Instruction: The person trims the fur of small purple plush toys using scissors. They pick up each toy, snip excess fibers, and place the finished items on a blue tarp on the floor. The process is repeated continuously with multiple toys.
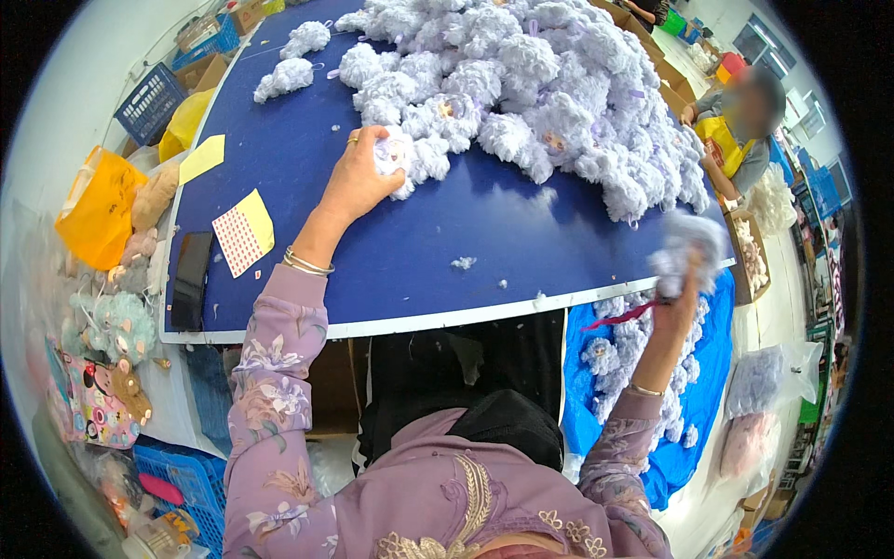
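Note:
My left hand (358, 177) reaches onto the blue table. Its thumb and fingers are closed round a fluffy pale lilac plush toy (396, 152) at the near edge of a big heap of similar plush toys (521, 65). Out to the right, beyond the table's edge, my right hand (680, 303) grips another lilac plush toy (687, 250), blurred by motion. A slim dark pink strip (619, 319) sticks out leftward from beside that hand; what it belongs to is hidden. Below it is a blue bag (712, 391) with more lilac plush toys (605, 359) in it.
On the table's left lie a black phone (191, 279), a red-dotted sticker sheet (244, 238) and yellow paper (202, 160). Two plush toys (293, 70) lie apart from the heap. Baskets and bags crowd the left. Across the right edge sits another person (736, 140) near cardboard boxes (750, 256).

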Demonstrator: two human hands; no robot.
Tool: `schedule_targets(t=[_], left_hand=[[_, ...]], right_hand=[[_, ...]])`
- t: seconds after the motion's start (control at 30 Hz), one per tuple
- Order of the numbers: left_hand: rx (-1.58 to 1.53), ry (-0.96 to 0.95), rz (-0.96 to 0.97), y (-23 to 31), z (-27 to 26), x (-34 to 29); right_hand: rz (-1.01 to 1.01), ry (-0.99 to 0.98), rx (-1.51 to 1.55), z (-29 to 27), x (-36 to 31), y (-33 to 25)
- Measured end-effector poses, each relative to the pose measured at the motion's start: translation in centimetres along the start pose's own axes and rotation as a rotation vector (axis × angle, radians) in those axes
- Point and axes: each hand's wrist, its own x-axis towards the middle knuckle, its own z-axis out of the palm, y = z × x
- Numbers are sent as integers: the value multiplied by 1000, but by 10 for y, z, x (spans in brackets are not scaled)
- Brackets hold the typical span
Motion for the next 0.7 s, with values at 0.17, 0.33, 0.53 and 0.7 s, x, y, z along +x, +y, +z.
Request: schedule_targets(t=[0.17,0.33,0.53,0.7], left_hand=[[-232,0,71,32,-7,-17],[-462,-119,160,91,10,-26],[-447,-88,368,116,42,-38],[-1046,-175,22,123,52,-44]], right_hand=[[-70,59,526,6,7,-51],[289,-429,-218,76,-46,3],[325,-699,-363,159,-105,20],[340,-651,-216,154,-111,37]])
